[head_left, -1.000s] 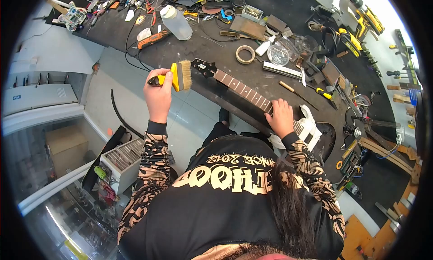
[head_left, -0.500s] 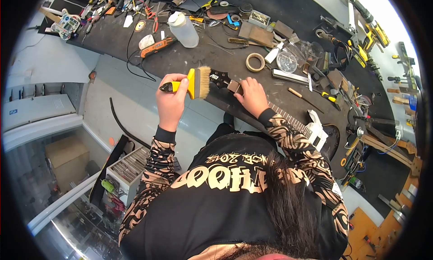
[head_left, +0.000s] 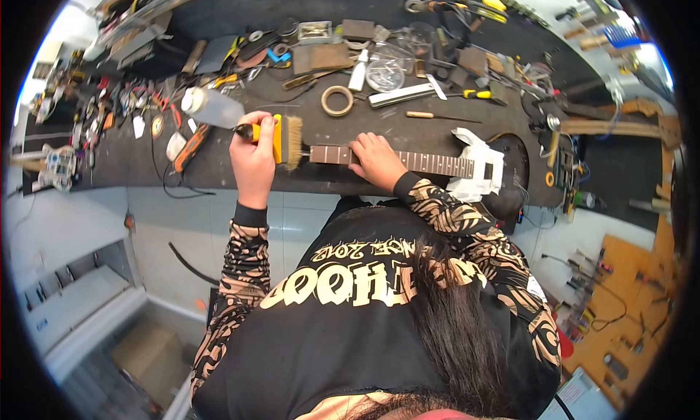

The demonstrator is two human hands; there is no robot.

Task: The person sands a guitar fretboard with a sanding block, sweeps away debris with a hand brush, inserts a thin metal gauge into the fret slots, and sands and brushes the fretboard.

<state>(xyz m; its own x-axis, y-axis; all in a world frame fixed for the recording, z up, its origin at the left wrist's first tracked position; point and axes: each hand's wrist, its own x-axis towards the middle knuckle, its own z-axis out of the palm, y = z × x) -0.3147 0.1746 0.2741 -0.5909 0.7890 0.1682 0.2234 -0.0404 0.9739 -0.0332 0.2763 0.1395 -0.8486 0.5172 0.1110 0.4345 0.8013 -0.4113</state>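
My left hand (head_left: 253,161) is closed around the handle of a wide yellow paintbrush (head_left: 278,138), its pale bristles pointing right, where they overlap the headstock end of an electric guitar. Most of the headstock is hidden behind the brush. My right hand (head_left: 375,160) is closed over the guitar's neck (head_left: 430,163), fingers across the fretboard near the nut end. White covering material (head_left: 477,173) wraps part of the dark guitar body (head_left: 517,154) at the right. The guitar lies along the front of the bench.
Behind the hands are a roll of tape (head_left: 337,100), a translucent bottle (head_left: 219,108), and a thin wooden-handled tool (head_left: 437,117). An orange corded tool (head_left: 191,149) lies left of the brush. Several tools and wood pieces crowd the back of the dark workbench (head_left: 292,179).
The head view has turned, so the bench and guitar now run more level across it. The brush stays in my left hand and the bristles now cover more of the headstock.
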